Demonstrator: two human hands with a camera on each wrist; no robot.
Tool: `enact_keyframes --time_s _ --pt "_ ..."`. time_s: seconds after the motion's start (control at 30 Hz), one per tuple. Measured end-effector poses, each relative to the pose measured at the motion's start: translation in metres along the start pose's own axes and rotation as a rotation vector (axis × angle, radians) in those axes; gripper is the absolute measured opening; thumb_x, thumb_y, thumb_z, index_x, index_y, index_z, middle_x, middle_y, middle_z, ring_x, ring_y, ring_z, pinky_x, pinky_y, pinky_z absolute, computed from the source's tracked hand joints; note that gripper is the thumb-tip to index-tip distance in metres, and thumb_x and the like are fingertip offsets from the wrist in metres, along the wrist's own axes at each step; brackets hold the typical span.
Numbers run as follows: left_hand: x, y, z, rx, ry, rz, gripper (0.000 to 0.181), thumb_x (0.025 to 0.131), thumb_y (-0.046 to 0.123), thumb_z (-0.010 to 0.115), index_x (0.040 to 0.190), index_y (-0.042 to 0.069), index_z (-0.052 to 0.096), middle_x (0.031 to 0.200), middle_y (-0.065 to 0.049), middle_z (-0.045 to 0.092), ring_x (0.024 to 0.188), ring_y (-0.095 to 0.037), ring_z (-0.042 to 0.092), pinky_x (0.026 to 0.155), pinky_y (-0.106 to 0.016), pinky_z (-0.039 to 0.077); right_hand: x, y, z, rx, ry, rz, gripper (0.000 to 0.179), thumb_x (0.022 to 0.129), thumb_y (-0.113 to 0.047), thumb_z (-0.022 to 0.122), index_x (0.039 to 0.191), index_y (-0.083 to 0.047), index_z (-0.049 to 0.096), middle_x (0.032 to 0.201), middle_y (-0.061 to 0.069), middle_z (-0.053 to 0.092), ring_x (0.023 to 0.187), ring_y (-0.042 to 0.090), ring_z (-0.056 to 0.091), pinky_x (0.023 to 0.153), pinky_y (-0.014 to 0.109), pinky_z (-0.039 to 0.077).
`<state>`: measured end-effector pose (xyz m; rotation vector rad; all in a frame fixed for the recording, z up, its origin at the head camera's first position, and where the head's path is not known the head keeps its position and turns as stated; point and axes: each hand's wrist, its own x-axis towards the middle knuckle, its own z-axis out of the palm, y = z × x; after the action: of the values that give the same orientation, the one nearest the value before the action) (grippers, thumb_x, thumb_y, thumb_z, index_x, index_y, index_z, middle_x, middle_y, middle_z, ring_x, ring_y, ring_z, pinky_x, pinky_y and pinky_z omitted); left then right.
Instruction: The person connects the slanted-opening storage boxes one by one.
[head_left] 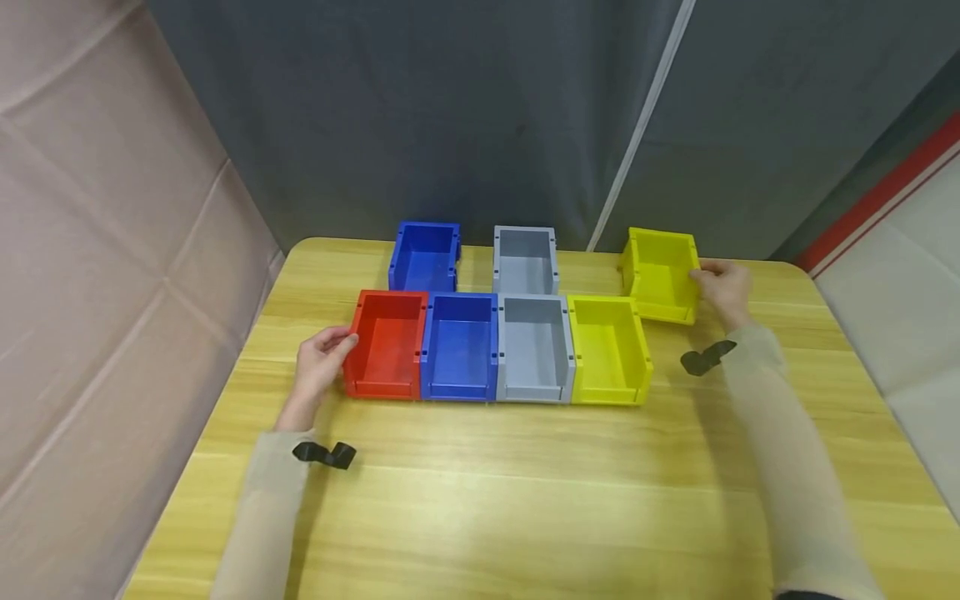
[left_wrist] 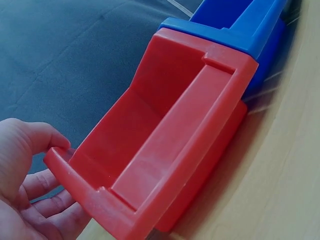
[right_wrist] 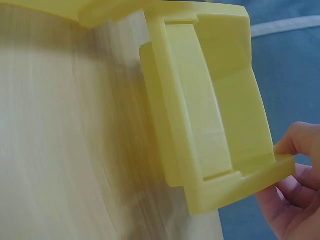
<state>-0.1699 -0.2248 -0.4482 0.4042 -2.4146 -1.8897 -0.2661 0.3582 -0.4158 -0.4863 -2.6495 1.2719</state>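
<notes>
Wooden table (head_left: 555,500) is stretching out nearest. Past its bare front, the left hand (head_left: 318,367) is pinching the left wall of the red bin (head_left: 386,350), which is standing at one end of a touching row: red, then blue bin (head_left: 459,346), grey bin (head_left: 534,346), yellow bin (head_left: 607,346). Farther back, the right hand (head_left: 725,292) is gripping the right wall of the rear yellow bin (head_left: 663,279), which is sitting askew. Rear blue bin (head_left: 424,262) and rear grey bin (head_left: 525,262) are standing apart behind the row, before a dark curtain (head_left: 450,117).

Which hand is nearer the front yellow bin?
Right: the right hand grips the rear yellow bin, behind and right of the front yellow bin; the left hand holds the red bin, well off to the left.
</notes>
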Motion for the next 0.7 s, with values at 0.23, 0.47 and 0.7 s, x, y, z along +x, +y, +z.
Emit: enact_keyframes --time_s 0.23,0.47,0.7 --pt "0.000 0.001 0.000 0.005 -0.006 0.003 0.036 0.090 0.015 0.062 0.118 -0.009 0.058 0.086 0.010 0.060 0.078 -0.001 0.056 0.067 -0.013 0.048 -0.008 0.009 -0.031 0.076 0.029 0.049 0.045 0.092 -0.019 0.054 0.123 0.013 0.052 0.065 -0.023 0.046 0.055 -0.007 0.049 0.052 0.010 0.044" --pt "0.000 0.000 -0.001 0.032 -0.015 -0.018 0.038 0.091 0.019 0.062 0.120 -0.005 0.058 0.093 0.005 0.060 0.082 -0.005 0.056 0.067 -0.014 0.048 -0.025 0.013 -0.057 0.027 0.037 0.060 0.044 0.091 -0.017 0.056 0.123 0.013 0.053 0.070 -0.022 0.050 0.056 -0.007 0.047 0.051 0.011 0.043" --pt "0.001 -0.002 -0.001 0.050 -0.019 -0.029 0.037 0.092 0.019 0.061 0.121 -0.003 0.058 0.099 0.000 0.060 0.085 -0.008 0.056 0.069 -0.014 0.048 -0.044 0.010 -0.071 -0.004 0.023 0.020 0.044 0.091 -0.018 0.056 0.122 0.013 0.054 0.067 -0.028 0.049 0.056 -0.008 0.048 0.052 0.011 0.044"
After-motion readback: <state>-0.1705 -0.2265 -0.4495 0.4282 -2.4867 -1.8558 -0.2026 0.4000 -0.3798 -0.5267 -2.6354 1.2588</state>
